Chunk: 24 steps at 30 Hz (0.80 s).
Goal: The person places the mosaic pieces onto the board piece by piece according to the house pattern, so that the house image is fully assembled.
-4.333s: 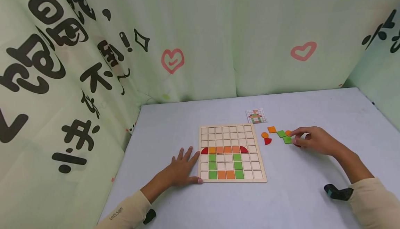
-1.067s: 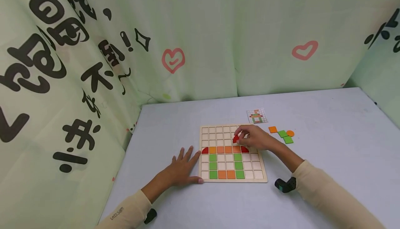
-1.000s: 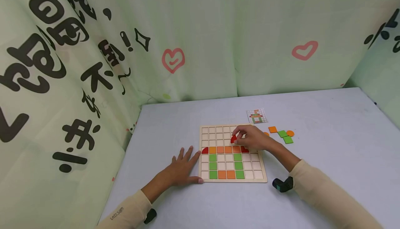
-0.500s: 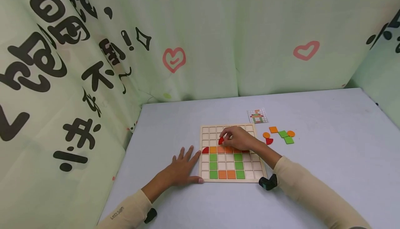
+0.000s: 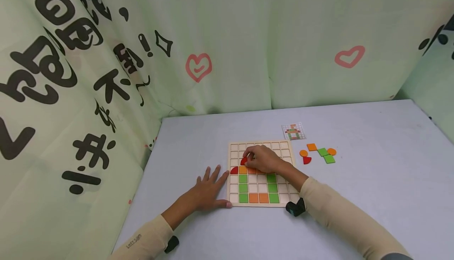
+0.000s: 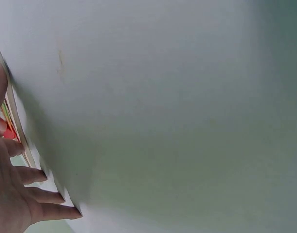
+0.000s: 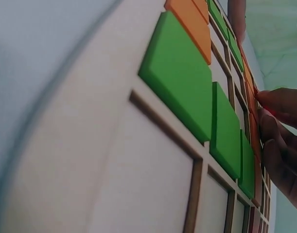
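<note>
A wooden grid board (image 5: 291,204) lies on the table, with orange, green and red tiles set in some of its squares. My right hand (image 5: 264,159) pinches a red quarter-circle tile (image 5: 243,161) just above the orange tile (image 5: 242,170) at the left of the orange row. My left hand (image 5: 207,192) rests spread beside the board, its thumb and a fingertip at the left edge. In the left wrist view the left hand (image 6: 12,189) touches the board's rim. Green tiles (image 7: 180,73) fill the right wrist view, with the right hand's fingers (image 7: 284,104) at its right side.
Right of the board lie loose tiles: orange circles (image 5: 331,151), an orange square (image 5: 311,147), green pieces (image 5: 329,159) and a red quarter-circle (image 5: 307,160). A small pattern card (image 5: 293,131) lies behind the board. A printed curtain (image 5: 227,47) hangs around the table.
My right hand picked up a red quarter-circle tile from the loose pieces, carried it over the board and moved left along the row above the orange tiles. My left hand has stayed in place.
</note>
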Tool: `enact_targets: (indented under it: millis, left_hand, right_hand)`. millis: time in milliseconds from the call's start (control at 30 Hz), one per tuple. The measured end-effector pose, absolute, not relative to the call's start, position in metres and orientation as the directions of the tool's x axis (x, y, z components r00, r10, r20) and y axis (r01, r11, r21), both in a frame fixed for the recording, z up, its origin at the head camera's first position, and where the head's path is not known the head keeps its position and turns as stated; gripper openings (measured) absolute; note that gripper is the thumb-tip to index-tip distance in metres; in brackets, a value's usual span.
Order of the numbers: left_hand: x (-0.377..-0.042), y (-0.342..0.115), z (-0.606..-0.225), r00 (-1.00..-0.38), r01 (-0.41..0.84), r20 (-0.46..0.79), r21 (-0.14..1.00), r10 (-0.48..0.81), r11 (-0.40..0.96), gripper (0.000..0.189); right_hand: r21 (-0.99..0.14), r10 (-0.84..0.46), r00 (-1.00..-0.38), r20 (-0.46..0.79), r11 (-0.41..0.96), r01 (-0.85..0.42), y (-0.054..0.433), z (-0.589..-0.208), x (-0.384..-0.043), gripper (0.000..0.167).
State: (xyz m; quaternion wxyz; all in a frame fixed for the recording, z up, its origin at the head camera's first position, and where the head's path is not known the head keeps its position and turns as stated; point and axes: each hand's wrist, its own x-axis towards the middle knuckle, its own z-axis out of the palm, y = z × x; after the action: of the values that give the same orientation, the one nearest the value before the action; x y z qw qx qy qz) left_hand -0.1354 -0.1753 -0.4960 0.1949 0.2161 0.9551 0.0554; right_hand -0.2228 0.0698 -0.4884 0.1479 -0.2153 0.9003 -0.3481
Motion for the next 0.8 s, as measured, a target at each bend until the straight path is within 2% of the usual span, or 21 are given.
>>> enact_targets:
  millis: [433, 800]
  left_hand:
    - [-0.1364, -0.1756, -0.4981, -0.83, 0.388, -0.347, 0.2, 0.436, 0.899, 0.103]
    - [-0.1362, -0.1758, -0.4989, -0.834, 0.391, -0.344, 0.181, 0.431, 0.902, 0.103]
  right_hand:
    - [-0.624, -0.481, -0.871, -0.103, 0.713, -0.32, 0.0659, -0.4923, -0.2265, 0.016]
    - [-0.622, -0.459, -0.881, -0.118, 0.725, -0.295, 0.0652, -0.494, -0.2281, 0.017]
